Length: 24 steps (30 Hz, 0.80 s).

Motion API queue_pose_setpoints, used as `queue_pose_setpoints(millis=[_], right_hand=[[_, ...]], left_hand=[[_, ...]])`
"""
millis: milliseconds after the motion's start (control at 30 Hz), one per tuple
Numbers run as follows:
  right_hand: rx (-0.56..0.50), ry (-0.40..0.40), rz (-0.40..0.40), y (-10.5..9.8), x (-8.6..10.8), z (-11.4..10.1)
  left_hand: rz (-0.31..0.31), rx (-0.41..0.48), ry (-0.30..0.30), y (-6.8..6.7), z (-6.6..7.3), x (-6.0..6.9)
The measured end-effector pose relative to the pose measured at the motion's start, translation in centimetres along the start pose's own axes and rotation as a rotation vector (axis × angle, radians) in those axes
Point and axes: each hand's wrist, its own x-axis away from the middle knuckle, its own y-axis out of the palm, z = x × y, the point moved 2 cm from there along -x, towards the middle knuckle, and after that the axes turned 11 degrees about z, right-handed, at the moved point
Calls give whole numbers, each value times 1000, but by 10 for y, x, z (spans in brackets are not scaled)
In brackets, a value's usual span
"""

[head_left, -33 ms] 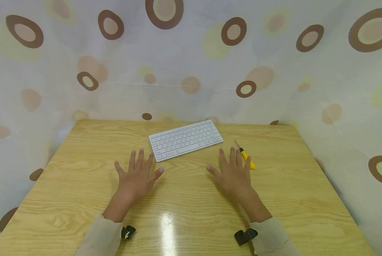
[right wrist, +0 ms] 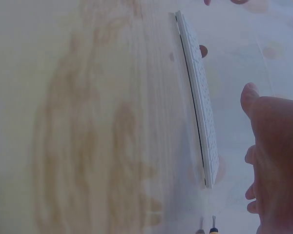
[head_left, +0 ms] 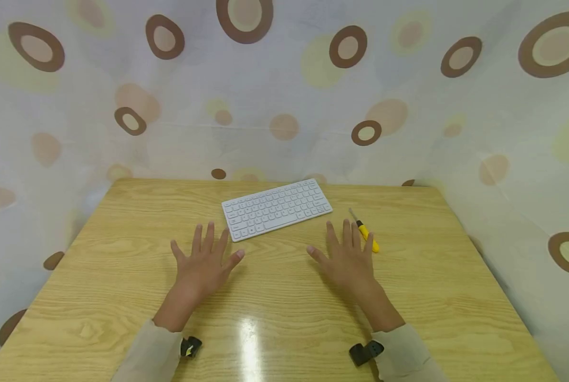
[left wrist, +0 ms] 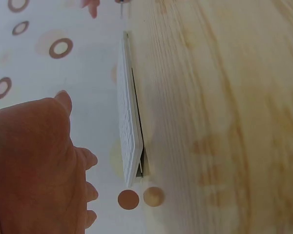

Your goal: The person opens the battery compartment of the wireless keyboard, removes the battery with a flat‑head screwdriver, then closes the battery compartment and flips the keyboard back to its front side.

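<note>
A white keyboard (head_left: 277,209) lies slantwise near the back of the table, its right end farther back. My left hand (head_left: 200,270) is held palm down in front of its left end, fingers spread, holding nothing. To the right, my right hand (head_left: 347,262) has its fingers spread the same way and holds nothing. Just beyond those fingers lies a screwdriver (head_left: 363,231) with a yellow and black handle, partly covered by them. Both wrist views show the hands raised off the tabletop, with the keyboard (left wrist: 129,112) seen edge-on.
The wooden table (head_left: 284,307) reaches back to a patterned curtain (head_left: 284,95) with brown and beige circles, which also hangs along both sides. Dark wrist devices sit at the left cuff (head_left: 152,345) and the right cuff (head_left: 403,350).
</note>
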Motion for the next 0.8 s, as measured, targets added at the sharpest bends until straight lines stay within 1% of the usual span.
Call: queue_pose_setpoints(millis=[500,667,800], right_hand=[[-16,-16,50,2,-2,6],[3,-34,79,1,-7,7],[-6,-46,114,-1,-16,8]], left_hand=[[10,14,2,-2,1,-1],[11,13,4,-1,-1,-3],[35,23,6,1,-3,-7]])
